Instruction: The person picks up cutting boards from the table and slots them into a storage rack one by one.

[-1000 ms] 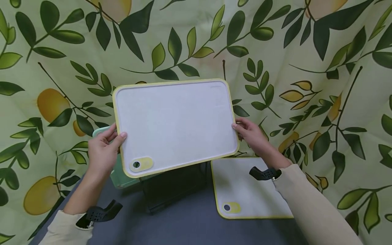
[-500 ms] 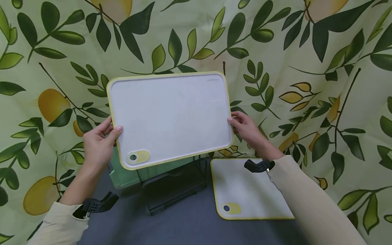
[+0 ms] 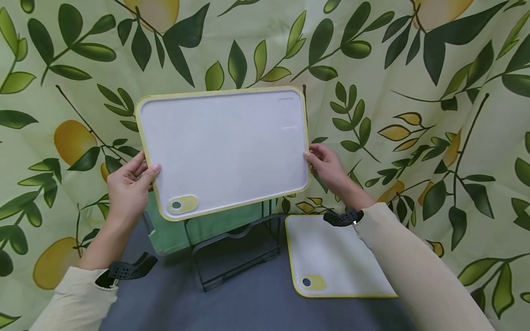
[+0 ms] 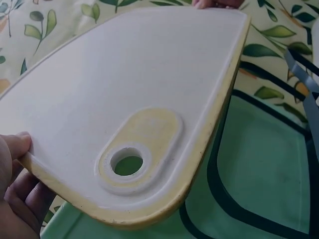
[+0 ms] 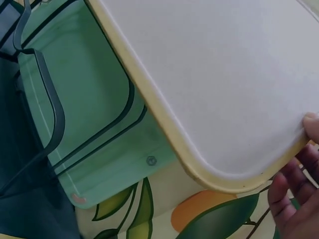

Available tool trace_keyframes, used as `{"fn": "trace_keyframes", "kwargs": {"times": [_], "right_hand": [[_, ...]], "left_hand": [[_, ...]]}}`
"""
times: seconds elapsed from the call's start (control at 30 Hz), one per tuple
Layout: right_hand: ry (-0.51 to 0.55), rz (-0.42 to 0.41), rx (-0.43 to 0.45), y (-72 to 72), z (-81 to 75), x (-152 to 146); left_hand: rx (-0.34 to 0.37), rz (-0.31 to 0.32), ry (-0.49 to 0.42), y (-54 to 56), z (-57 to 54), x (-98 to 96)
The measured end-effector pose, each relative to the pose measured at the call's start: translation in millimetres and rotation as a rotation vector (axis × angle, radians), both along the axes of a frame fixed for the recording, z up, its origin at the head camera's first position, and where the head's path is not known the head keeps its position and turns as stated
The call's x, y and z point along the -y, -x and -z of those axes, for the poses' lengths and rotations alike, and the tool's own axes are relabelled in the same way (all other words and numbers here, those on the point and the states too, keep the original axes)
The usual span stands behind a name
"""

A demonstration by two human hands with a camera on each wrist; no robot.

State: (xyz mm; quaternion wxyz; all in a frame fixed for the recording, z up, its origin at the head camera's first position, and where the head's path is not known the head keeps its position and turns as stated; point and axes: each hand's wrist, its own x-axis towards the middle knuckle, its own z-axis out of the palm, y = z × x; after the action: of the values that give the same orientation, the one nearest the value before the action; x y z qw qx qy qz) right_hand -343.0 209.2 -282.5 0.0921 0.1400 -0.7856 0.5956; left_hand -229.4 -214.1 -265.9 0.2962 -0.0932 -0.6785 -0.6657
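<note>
A white cutting board (image 3: 223,147) with a yellow rim is held up by both hands, its face toward me and slightly tilted. My left hand (image 3: 130,188) grips its left edge, thumb on the white face and fingers behind. At the opposite edge, my right hand (image 3: 329,168) pinches the board the same way. In the left wrist view, a round hole passes through the yellow oval patch (image 4: 154,124) at one corner. Below the board stands a dark wire rack (image 3: 223,238), with a green plastic piece (image 3: 169,234) behind it, partly hidden by the board.
Another white cutting board (image 3: 339,253) with a yellow rim lies on the grey table (image 3: 248,308), under my right forearm. A curtain (image 3: 364,59) printed with leaves and fruit hangs right behind the table.
Both hands have raised the board and shifted it a little left. More of the wire rack and the green piece shows beneath it. The board on the table has stayed put.
</note>
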Motion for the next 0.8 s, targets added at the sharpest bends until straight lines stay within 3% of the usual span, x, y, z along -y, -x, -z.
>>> {"fn": "trace_keyframes", "kwargs": {"times": [0.33, 0.57, 0.8], "right_hand": [[0.063, -0.009, -0.04, 7.0, 2.9, 8.4], [0.059, 0.005, -0.091, 10.7, 3.8, 14.3], [0.091, 0.011, -0.078, 11.5, 6.4, 17.6]], "left_hand": [[-0.001, -0.031, 0.015, -1.1, 1.0, 2.3], [-0.039, -0.011, -0.042, -1.7, 4.7, 4.8], [-0.069, -0.02, -0.035, -2.8, 5.3, 4.5]]}}
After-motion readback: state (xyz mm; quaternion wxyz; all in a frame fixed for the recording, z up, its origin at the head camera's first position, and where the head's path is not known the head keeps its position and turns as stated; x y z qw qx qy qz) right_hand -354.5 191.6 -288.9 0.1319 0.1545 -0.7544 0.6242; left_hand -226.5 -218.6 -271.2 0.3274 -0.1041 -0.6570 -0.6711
